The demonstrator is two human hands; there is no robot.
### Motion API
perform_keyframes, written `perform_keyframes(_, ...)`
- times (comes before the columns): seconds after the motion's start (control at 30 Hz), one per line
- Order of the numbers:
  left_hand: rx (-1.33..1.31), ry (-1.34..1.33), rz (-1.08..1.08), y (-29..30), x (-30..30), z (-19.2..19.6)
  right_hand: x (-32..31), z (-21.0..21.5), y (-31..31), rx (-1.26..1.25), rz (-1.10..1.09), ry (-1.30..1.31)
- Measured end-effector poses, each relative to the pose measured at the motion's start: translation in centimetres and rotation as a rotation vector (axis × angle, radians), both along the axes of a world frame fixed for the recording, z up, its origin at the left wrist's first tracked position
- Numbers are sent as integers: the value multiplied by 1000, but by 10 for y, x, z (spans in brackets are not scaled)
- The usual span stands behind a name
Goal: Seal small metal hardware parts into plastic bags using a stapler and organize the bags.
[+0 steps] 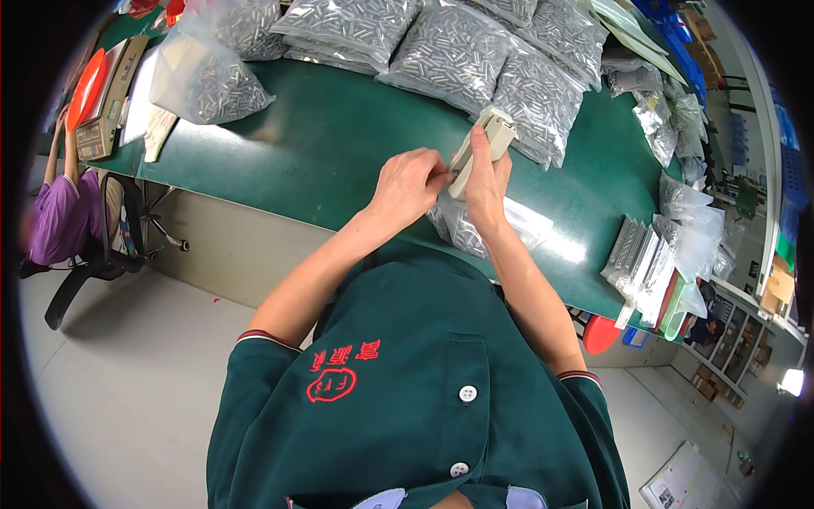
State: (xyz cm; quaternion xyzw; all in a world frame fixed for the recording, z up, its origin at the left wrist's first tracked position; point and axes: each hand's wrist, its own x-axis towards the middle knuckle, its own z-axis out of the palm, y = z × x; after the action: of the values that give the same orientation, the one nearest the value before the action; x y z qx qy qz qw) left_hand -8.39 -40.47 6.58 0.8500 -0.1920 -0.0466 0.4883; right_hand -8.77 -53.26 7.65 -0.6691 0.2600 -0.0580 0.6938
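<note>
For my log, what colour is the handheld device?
The device is cream, clearest in head view.

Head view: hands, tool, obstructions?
Right hand gripping beige handheld tool. Left hand at tool's lower end, grip unclear. Clear plastic bag close by, partly hidden.

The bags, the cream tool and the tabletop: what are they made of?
The bags look like thin, clear plastic: they wrinkle, shine and show the pieces inside. The cream tool has a smooth, hard-looking shell, perhaps plastic or painted metal. The tabletop has a glossy green surface with bright glare, maybe plastic or rubber.
</note>
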Motion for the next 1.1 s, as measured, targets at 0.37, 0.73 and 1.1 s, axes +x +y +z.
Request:
perform_keyframes(0.37,-156,431,-90,9,-4,1,-1,-3,-2,25,-69,13)
perform_keyframes(0.73,-131,429,-25,0,-8,1,8,-18,-4,-26,-71,43)
perform_keyframes(1.1,-318,531,-5,-25,-27,4,0,36,-60,-66,-149,-198)
